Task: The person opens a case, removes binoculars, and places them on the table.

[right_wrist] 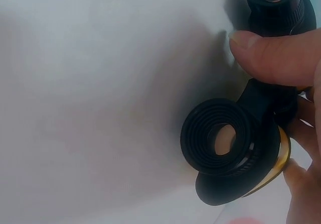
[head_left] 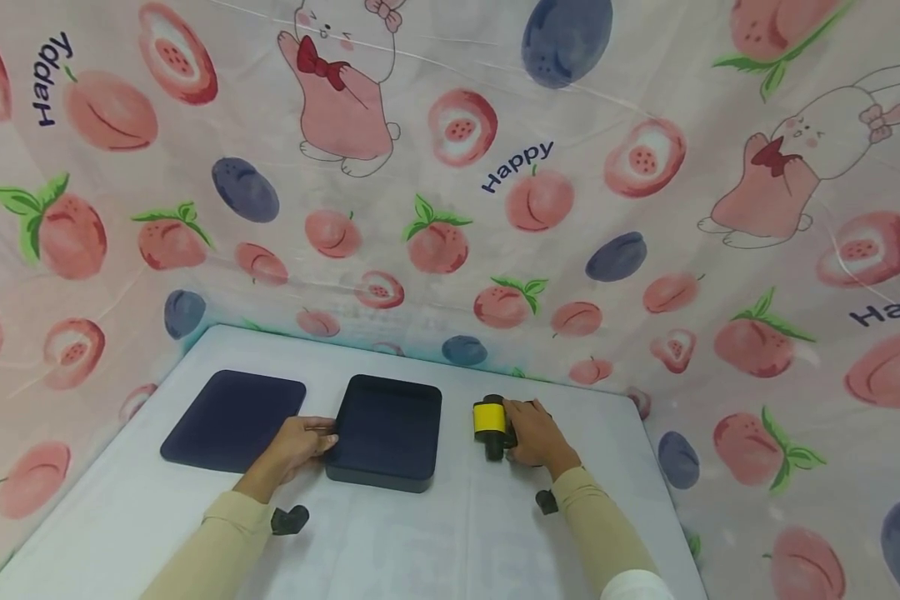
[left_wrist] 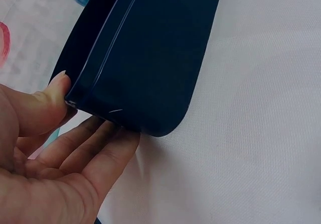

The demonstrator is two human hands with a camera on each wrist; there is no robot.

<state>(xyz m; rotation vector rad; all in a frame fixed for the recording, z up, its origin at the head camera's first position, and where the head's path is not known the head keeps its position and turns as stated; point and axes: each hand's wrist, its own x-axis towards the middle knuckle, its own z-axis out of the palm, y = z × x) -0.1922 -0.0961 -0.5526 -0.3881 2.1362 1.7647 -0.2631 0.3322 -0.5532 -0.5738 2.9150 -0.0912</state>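
My left hand [head_left: 300,446] is at the left side of a dark, shallow rectangular box [head_left: 382,475]. In the left wrist view, the thumb [left_wrist: 52,96] lies on the rim of the box [left_wrist: 145,58] and the fingers bear on its outer side, pinching the wall. My right hand [head_left: 534,433] grips small black binoculars [head_left: 491,433] with a yellow band, to the right of the box. In the right wrist view, the thumb [right_wrist: 271,53] lies across the middle of the binoculars [right_wrist: 215,136], between the two eyepieces.
A flat dark panel [head_left: 225,421] with rounded corners lies left of the box on the white table [head_left: 420,550]. Fruit-and-rabbit printed sheeting [head_left: 390,208] hangs behind and on both sides. Small black pieces [head_left: 290,520] show by the wrists.
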